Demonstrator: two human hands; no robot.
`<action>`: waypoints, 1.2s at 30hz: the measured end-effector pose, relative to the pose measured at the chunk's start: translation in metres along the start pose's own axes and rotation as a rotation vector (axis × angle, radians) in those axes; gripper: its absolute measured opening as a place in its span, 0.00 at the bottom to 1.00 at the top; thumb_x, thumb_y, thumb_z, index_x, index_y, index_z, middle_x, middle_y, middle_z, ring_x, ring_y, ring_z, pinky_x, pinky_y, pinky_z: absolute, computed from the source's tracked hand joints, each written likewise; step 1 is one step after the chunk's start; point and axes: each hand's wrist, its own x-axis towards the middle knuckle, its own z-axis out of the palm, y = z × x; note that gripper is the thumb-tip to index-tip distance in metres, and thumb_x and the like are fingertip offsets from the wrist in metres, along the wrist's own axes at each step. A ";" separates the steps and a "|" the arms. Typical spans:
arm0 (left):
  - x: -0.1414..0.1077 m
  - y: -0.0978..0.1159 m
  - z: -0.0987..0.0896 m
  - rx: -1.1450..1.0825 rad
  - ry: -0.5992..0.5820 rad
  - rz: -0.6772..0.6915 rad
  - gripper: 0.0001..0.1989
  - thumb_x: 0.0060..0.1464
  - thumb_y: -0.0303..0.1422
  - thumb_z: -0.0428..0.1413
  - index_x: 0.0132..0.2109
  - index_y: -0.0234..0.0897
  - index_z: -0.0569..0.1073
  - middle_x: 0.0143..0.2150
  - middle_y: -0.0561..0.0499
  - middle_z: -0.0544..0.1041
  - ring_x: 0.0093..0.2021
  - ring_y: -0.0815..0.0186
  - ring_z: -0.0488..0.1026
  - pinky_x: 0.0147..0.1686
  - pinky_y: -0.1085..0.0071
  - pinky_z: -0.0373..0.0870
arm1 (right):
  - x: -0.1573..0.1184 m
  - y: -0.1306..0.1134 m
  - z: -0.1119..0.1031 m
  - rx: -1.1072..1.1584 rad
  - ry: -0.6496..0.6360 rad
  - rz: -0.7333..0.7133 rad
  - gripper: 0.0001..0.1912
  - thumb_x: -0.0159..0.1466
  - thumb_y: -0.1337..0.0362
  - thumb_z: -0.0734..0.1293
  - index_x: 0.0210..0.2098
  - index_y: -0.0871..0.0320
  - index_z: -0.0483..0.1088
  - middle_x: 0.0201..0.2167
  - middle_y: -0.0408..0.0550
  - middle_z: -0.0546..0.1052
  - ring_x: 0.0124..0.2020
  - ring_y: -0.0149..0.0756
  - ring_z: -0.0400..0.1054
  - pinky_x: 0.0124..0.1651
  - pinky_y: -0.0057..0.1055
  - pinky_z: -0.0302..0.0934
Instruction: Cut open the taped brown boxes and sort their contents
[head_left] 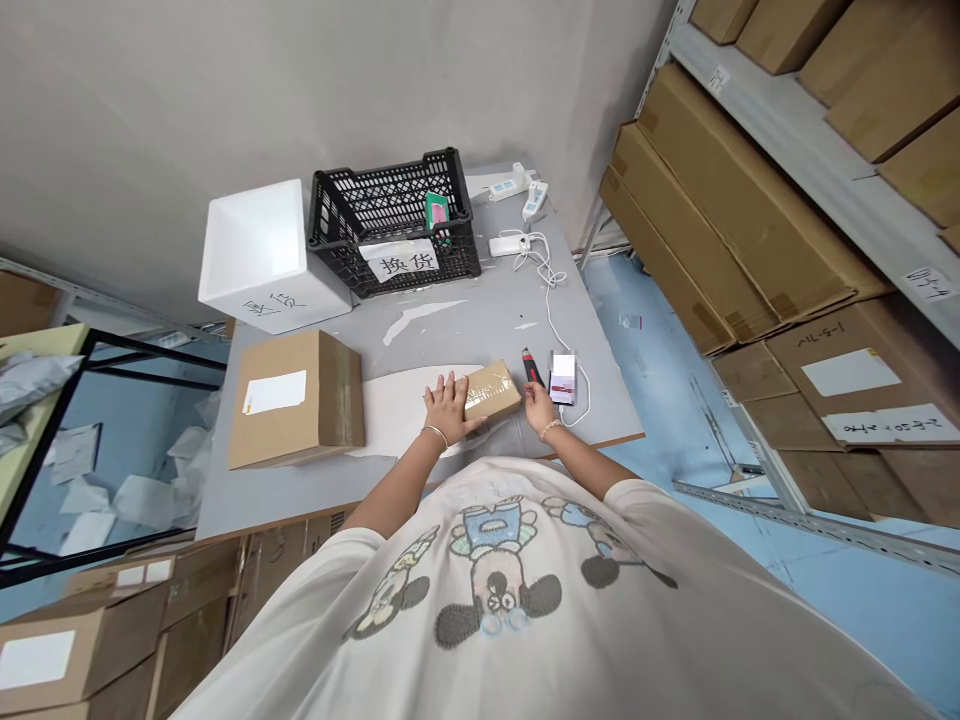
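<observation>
A small taped cardboard box (491, 390) lies on the table close to the front edge. My left hand (447, 405) rests flat on its left end, fingers spread. Just right of the box, my right hand (539, 405) is closed round the lower end of a red and black utility knife (532, 368), whose tip points away from me. A phone (563, 379) with a lit screen and a white cable lies beside that hand. To the left stands a larger closed cardboard box (341, 390) with a white label.
At the back of the grey table (450, 335) stand a white foam box (274, 290) and a black plastic crate (394, 225) holding a green packet. Power strips (510, 243) and cables lie back right. Shelving with cartons (720, 220) rises on the right; more boxes (56, 650) sit lower left.
</observation>
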 end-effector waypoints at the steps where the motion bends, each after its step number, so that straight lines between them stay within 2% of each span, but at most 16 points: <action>1: 0.001 -0.002 0.001 -0.018 0.008 -0.006 0.44 0.55 0.55 0.49 0.71 0.37 0.50 0.73 0.37 0.46 0.72 0.41 0.39 0.64 0.39 0.36 | 0.001 -0.005 -0.001 0.024 0.010 -0.011 0.19 0.69 0.66 0.52 0.55 0.57 0.65 0.52 0.53 0.73 0.52 0.38 0.69 0.58 0.35 0.61; 3: 0.002 -0.005 0.003 -0.052 0.024 -0.027 0.36 0.61 0.50 0.43 0.71 0.40 0.51 0.73 0.41 0.49 0.72 0.45 0.41 0.65 0.42 0.38 | 0.001 -0.014 -0.004 0.035 0.029 -0.065 0.20 0.69 0.63 0.52 0.57 0.58 0.64 0.54 0.55 0.72 0.55 0.40 0.67 0.59 0.37 0.59; 6: 0.005 -0.008 0.005 -0.085 0.042 -0.057 0.31 0.65 0.45 0.37 0.71 0.41 0.52 0.72 0.44 0.52 0.71 0.50 0.45 0.65 0.45 0.40 | -0.005 -0.027 -0.008 -0.040 0.042 -0.260 0.22 0.68 0.63 0.55 0.60 0.60 0.62 0.60 0.57 0.66 0.62 0.42 0.59 0.65 0.40 0.52; 9: 0.008 -0.008 0.005 -0.118 0.049 -0.087 0.29 0.65 0.43 0.36 0.70 0.44 0.55 0.71 0.46 0.55 0.71 0.52 0.48 0.65 0.47 0.43 | -0.015 -0.037 -0.011 -0.158 -0.031 -0.456 0.25 0.66 0.64 0.57 0.62 0.59 0.62 0.65 0.55 0.60 0.67 0.44 0.50 0.69 0.43 0.44; 11: 0.011 -0.007 0.004 -0.129 0.045 -0.112 0.28 0.65 0.42 0.37 0.69 0.45 0.56 0.70 0.46 0.57 0.70 0.53 0.50 0.65 0.47 0.44 | -0.021 -0.040 -0.011 -0.227 -0.092 -0.507 0.26 0.66 0.65 0.58 0.63 0.58 0.61 0.67 0.54 0.56 0.68 0.45 0.48 0.69 0.45 0.43; 17: 0.016 -0.005 0.003 -0.099 0.025 -0.156 0.28 0.64 0.43 0.41 0.68 0.46 0.57 0.69 0.45 0.59 0.69 0.52 0.53 0.65 0.48 0.45 | -0.027 -0.040 -0.007 -0.360 -0.137 -0.506 0.27 0.67 0.64 0.58 0.65 0.58 0.59 0.70 0.53 0.51 0.69 0.48 0.45 0.69 0.48 0.40; 21: 0.018 -0.006 -0.002 -0.065 -0.002 -0.142 0.29 0.63 0.45 0.44 0.69 0.43 0.56 0.68 0.43 0.61 0.66 0.54 0.57 0.63 0.52 0.50 | -0.029 -0.040 -0.006 -0.433 -0.141 -0.500 0.27 0.68 0.61 0.58 0.66 0.57 0.58 0.71 0.53 0.48 0.70 0.49 0.43 0.69 0.51 0.40; 26: 0.028 -0.001 -0.020 -0.021 -0.155 -0.201 0.32 0.62 0.45 0.47 0.68 0.38 0.55 0.66 0.39 0.64 0.63 0.52 0.61 0.58 0.54 0.57 | -0.034 -0.040 -0.003 -0.563 -0.126 -0.525 0.33 0.67 0.52 0.61 0.67 0.59 0.56 0.72 0.56 0.44 0.71 0.53 0.43 0.69 0.54 0.40; 31: 0.044 0.012 -0.037 0.060 -0.325 -0.284 0.24 0.58 0.44 0.52 0.58 0.39 0.64 0.58 0.39 0.71 0.56 0.51 0.69 0.50 0.57 0.65 | -0.038 -0.039 0.002 -0.676 -0.088 -0.557 0.37 0.66 0.50 0.63 0.68 0.62 0.52 0.72 0.59 0.42 0.72 0.54 0.37 0.69 0.57 0.37; 36: 0.056 0.028 -0.044 0.119 -0.387 -0.372 0.21 0.56 0.41 0.55 0.54 0.35 0.66 0.55 0.37 0.73 0.55 0.51 0.71 0.49 0.58 0.66 | -0.041 -0.037 0.011 -0.749 -0.037 -0.584 0.42 0.63 0.51 0.67 0.69 0.65 0.50 0.72 0.62 0.39 0.72 0.54 0.31 0.69 0.59 0.30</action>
